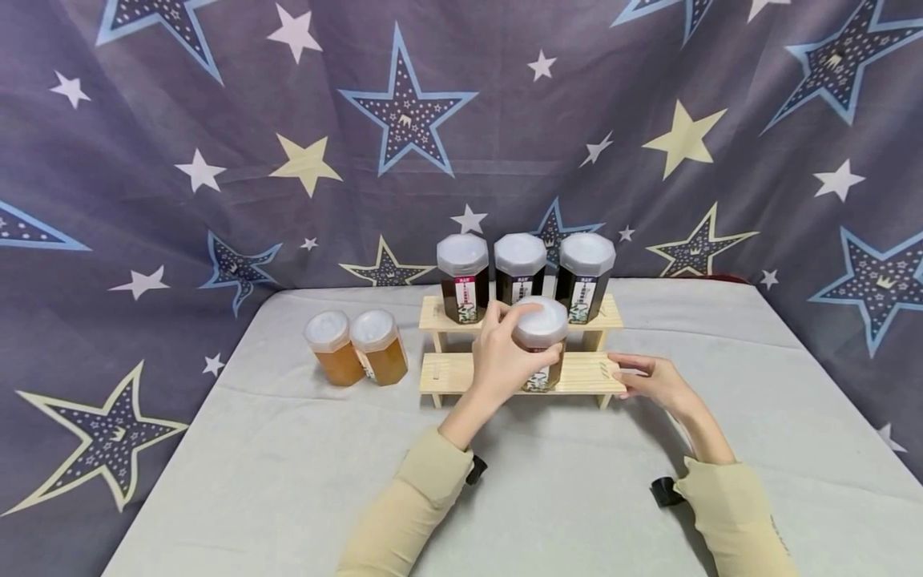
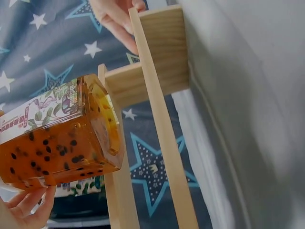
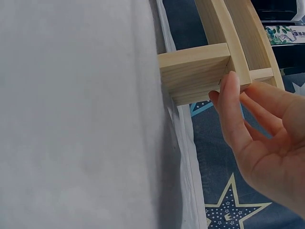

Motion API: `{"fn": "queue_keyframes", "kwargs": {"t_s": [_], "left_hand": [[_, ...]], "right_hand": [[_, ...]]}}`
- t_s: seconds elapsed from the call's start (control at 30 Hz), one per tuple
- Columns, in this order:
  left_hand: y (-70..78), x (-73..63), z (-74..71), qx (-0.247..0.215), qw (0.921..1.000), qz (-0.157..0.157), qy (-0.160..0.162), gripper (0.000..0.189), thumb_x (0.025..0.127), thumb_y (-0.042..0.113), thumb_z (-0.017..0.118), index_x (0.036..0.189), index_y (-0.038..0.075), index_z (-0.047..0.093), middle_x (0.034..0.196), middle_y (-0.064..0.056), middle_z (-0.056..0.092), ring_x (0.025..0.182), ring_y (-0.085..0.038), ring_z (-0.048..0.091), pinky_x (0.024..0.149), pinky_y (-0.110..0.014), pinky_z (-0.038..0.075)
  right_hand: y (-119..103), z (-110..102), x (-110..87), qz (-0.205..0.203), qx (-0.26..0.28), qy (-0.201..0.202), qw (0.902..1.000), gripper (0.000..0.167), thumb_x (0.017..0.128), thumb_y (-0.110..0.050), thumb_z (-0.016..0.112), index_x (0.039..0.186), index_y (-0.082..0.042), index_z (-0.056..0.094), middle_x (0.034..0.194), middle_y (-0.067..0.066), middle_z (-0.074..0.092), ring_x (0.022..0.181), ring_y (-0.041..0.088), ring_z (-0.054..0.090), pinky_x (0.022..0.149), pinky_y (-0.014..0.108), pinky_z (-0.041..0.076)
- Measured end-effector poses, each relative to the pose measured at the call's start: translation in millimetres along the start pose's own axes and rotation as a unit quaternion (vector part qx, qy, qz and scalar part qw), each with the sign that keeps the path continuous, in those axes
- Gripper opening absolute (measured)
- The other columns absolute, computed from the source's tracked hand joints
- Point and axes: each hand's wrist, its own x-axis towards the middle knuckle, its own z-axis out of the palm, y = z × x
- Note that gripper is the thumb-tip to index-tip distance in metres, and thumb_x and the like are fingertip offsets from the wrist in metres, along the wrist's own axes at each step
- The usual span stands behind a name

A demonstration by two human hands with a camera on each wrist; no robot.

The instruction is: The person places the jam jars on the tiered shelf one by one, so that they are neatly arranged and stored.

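My left hand grips an eight-sided jar round its white lid. Orange contents with dark seeds show through the jar's wall in the left wrist view, where its bottom is visible, raised off the lower step. A two-step wooden rack stands below it. At the rack's right end, my right hand pinches the lower step between thumb and fingers. Three dark jars stand along the upper step: a left one, a middle one and a right one.
Two amber jars with white lids, one on the left and one on the right, stand close together on the pale-covered table, left of the rack. A star-patterned curtain hangs behind the table.
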Motion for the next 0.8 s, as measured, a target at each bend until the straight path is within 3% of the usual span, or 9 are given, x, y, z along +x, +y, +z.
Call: {"fn": "queue_keyframes", "kwargs": {"t_s": [0.8], "left_hand": [[16.4, 1.1, 48.2, 0.024, 0.9993, 0.024, -0.014, 0.050, 0.057, 0.033, 0.078, 0.101, 0.019, 0.061, 0.098, -0.006, 0.048, 0.085, -0.015, 0.051, 0.062, -0.024, 0.043]], "right_hand": [[0.4, -1.4, -1.3, 0.001, -0.016, 0.001, 0.9999, 0.044, 0.085, -0.005, 0.055, 0.122, 0.016, 0.041, 0.118, 0.035, 0.044, 0.069, 0.007, 0.062, 0.064, 0.029, 0.052]]}}
